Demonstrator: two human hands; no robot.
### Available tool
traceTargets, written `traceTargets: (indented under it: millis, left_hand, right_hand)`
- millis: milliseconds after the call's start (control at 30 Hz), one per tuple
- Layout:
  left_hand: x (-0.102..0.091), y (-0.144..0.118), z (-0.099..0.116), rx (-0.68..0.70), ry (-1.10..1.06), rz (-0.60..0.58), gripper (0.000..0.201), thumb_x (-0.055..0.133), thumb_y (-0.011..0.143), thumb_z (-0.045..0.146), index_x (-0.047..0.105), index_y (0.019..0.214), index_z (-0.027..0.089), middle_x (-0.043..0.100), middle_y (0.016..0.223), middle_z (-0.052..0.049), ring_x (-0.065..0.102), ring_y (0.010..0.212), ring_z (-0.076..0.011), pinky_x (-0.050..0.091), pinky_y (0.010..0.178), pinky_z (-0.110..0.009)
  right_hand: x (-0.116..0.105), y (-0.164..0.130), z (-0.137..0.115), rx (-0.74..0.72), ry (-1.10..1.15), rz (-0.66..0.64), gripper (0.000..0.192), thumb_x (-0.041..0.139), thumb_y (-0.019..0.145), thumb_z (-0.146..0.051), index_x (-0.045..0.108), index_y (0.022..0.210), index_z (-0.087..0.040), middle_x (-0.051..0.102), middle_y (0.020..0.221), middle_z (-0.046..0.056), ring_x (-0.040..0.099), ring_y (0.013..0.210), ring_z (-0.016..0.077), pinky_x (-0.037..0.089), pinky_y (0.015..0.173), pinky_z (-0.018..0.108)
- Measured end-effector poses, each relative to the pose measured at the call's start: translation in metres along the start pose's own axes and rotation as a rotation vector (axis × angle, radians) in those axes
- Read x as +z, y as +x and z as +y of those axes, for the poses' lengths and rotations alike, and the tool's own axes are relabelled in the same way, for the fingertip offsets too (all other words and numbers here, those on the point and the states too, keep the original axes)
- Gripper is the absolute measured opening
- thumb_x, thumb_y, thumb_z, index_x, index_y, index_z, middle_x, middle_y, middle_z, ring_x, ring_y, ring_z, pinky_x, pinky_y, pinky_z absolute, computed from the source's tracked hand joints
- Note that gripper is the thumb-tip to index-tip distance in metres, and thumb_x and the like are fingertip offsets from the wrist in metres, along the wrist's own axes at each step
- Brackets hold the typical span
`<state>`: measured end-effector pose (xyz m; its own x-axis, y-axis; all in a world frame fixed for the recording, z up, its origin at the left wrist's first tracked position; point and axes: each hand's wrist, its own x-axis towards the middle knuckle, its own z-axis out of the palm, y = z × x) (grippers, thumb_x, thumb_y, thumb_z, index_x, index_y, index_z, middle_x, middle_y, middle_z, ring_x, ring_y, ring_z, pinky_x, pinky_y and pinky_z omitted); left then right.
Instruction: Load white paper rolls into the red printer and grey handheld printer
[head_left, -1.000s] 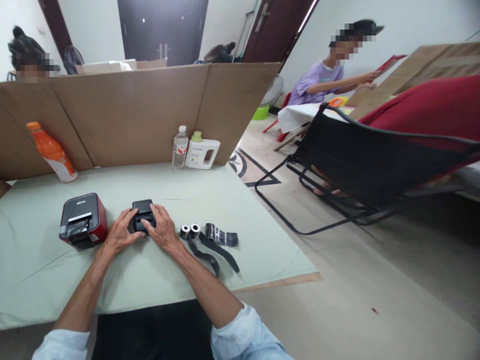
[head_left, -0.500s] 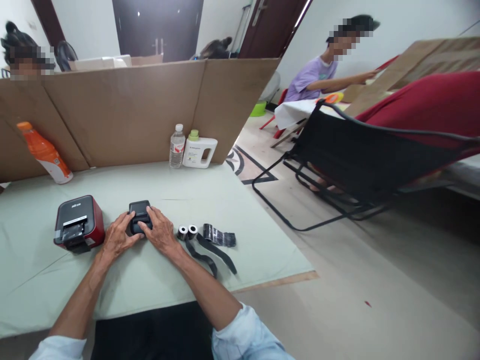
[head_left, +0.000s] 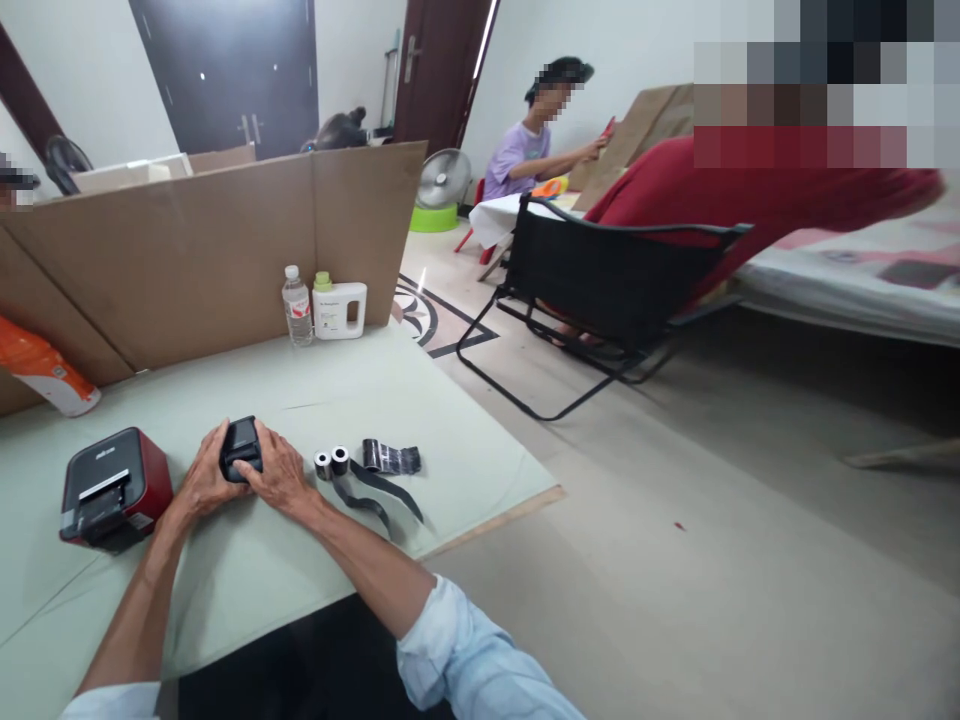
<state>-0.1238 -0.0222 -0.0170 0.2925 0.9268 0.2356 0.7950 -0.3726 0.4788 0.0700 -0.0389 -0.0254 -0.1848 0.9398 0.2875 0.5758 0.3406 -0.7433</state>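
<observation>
The black device [head_left: 241,438] is between the left hand [head_left: 201,474] and the right hand [head_left: 281,475], both equally near; its long axis seems to run from near to far. Each grip is closed against one side of it. The device is boxy, smooth, plastic-looking. On the pale worktop [head_left: 472,450], rightward, are dark rolls [head_left: 373,456], one glossy; leftward, a rounded red-and-black box [head_left: 112,462].
</observation>
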Motion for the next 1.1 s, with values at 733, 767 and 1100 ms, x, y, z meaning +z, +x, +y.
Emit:
traceTargets:
  millis: [733, 767, 1100]
  left_hand:
    - [0.053, 0.121, 0.08, 0.199, -0.174, 0.021, 0.122, 0.09, 0.057, 0.042, 0.035, 0.163, 0.016, 0.049, 0.154, -0.02, 0.049, 0.142, -0.0427, 0.043, 0.119, -0.056]
    - [0.062, 0.126, 0.086, 0.182, -0.174, 0.002, 0.123, 0.091, 0.055, 0.041, 0.036, 0.163, 0.016, 0.05, 0.153, -0.02, 0.05, 0.142, -0.0429, 0.044, 0.119, -0.056]
    - [0.11, 0.143, 0.129, 0.079, -0.127, -0.192, 0.132, 0.095, 0.052, 0.041, 0.03, 0.165, 0.013, 0.036, 0.164, -0.026, 0.039, 0.151, -0.0465, 0.04, 0.121, -0.058]
  right_hand:
    - [-0.151, 0.037, 0.024, 0.114, -0.165, -0.131, 0.051, 0.058, 0.1, -0.053, 0.053, 0.14, -0.022, 0.068, 0.129, 0.013, 0.067, 0.116, 0.0295, 0.052, 0.101, 0.044]
    - [-0.156, 0.038, 0.035, 0.11, -0.147, -0.138, 0.047, 0.058, 0.1, -0.05, 0.055, 0.137, -0.022, 0.07, 0.126, 0.012, 0.067, 0.115, 0.0284, 0.052, 0.101, 0.042]
    - [-0.158, 0.027, 0.11, 0.241, -0.069, -0.026, 0.06, 0.057, 0.1, -0.05, 0.052, 0.151, -0.019, 0.062, 0.149, 0.016, 0.059, 0.138, 0.031, 0.045, 0.116, 0.045]
